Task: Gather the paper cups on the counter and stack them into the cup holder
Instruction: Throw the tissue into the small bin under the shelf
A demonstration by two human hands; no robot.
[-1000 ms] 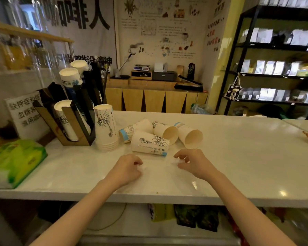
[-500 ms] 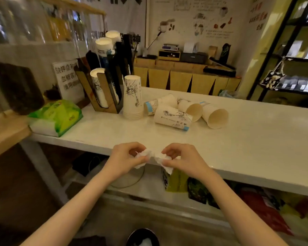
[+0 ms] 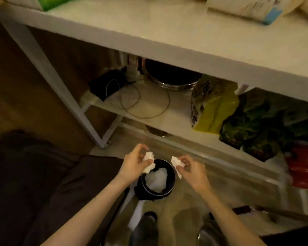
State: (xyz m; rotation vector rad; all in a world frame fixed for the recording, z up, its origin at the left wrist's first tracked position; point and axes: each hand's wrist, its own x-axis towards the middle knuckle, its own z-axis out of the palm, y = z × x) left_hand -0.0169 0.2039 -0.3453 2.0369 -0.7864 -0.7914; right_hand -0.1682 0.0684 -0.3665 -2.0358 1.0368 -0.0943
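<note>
Crumpled white tissue paper [image 3: 148, 162], a glossy black bin [image 3: 170, 181], a smooth pale worktop [image 3: 176, 34] and a shiny metal pot [image 3: 172, 80].

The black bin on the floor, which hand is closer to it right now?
Left. The left hand holds a crumpled tissue right over the bin's near-left rim. The right hand holds its tissue piece just beyond the right rim.
</note>
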